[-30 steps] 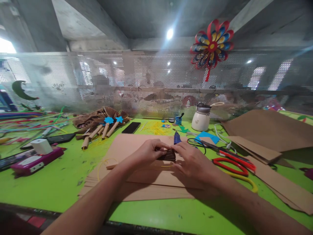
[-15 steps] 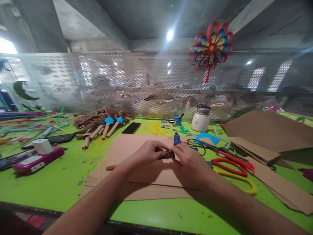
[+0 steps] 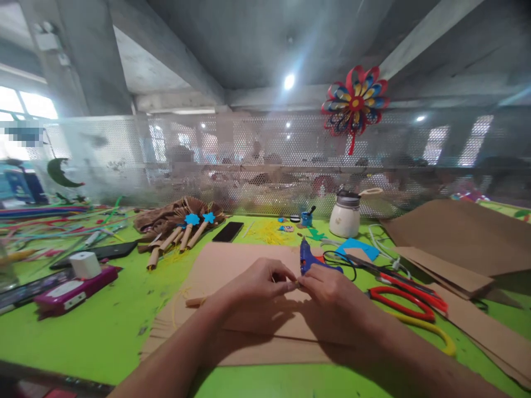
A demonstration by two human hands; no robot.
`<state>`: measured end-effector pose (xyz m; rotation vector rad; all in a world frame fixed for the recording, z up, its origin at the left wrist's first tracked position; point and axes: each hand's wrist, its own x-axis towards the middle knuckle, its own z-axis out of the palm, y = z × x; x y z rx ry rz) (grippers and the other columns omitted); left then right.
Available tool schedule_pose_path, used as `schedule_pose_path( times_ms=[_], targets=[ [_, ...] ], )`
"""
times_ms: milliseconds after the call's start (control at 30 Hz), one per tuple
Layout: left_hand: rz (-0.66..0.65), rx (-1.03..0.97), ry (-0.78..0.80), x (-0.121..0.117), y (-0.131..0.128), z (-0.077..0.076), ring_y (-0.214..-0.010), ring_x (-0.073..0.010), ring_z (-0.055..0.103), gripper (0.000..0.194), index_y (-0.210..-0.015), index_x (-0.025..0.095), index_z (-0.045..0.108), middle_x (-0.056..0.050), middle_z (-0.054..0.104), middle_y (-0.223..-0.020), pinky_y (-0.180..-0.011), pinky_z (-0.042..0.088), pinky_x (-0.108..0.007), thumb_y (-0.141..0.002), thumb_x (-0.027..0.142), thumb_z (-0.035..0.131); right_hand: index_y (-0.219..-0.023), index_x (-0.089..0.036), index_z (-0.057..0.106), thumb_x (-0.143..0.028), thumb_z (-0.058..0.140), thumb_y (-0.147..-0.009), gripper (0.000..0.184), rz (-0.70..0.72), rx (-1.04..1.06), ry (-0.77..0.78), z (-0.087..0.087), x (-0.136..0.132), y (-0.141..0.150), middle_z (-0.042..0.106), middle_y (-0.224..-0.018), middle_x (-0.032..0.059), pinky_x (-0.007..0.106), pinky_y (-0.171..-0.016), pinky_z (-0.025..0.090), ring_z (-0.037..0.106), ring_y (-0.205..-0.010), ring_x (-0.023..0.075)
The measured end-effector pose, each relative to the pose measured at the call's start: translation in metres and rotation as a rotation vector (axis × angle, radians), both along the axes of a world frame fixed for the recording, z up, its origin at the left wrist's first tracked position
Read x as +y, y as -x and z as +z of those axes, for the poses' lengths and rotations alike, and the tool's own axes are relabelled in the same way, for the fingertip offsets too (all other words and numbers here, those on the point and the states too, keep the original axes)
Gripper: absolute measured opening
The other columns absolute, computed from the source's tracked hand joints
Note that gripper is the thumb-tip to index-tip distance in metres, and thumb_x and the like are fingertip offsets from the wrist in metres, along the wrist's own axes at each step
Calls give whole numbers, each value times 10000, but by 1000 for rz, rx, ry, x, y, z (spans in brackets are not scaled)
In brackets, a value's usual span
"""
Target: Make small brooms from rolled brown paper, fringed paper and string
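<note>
My left hand point(image 3: 265, 279) and my right hand point(image 3: 327, 284) meet fingertip to fingertip above a stack of light brown paper sheets point(image 3: 232, 257). Both are closed in a pinch on a strip of pleated dark brown paper, now almost wholly hidden by the fingers. A blue glue gun point(image 3: 306, 255) rests just beyond my right fingers. Partly behind my left forearm, a small rolled paper stick point(image 3: 194, 302) lies on the sheets near thin yellow strands point(image 3: 182, 296).
Right of my hand lie red-handled scissors point(image 3: 402, 303), a yellow-handled pair point(image 3: 442, 334) and blue paper point(image 3: 359, 249). Finished paper fans point(image 3: 182, 229), a phone point(image 3: 228, 232) and a white jar point(image 3: 345, 218) stand farther back. A purple power strip point(image 3: 77, 293) sits left.
The view has tilted up slightly. My fingertips have come together, and the pleated paper that showed between them is now mostly covered. More of the glue gun shows.
</note>
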<state>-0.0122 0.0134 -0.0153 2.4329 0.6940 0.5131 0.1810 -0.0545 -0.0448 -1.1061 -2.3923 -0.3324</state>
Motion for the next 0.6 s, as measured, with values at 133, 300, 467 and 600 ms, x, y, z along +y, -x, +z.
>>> schedule_pose_path(
  times_ms=[133,300,467,600],
  targets=[
    [-8,68,-103,-5,3,3,-702,-135,563,235,-949,172,696,-45,659,-818,-609,413,-222,-737,236,618,-790,-141,594,-52,547,-770,102,41,-35,-75,-6,8,-3,599,-745,54,287,-603,396,519,-688,176],
    [4,96,-270,-12,2,3,-696,-132,554,205,-932,172,701,-50,632,-810,-627,402,-223,-776,252,595,-801,-151,595,-80,559,-745,98,21,28,11,-8,6,0,600,-776,60,301,-631,407,534,-724,191],
    [36,59,-310,-9,2,-4,-705,-131,565,215,-952,192,703,-50,639,-803,-647,404,-221,-835,276,543,-1076,-159,562,-160,531,-787,291,-84,240,83,-5,-1,2,629,-939,97,322,-735,431,562,-841,206],
    [46,50,-308,-6,3,-8,-699,-131,568,218,-956,198,710,-47,636,-789,-643,404,-216,-829,298,564,-1127,-162,557,-246,559,-795,342,-122,268,148,-7,2,0,636,-978,111,316,-739,439,578,-848,207]
  ],
)
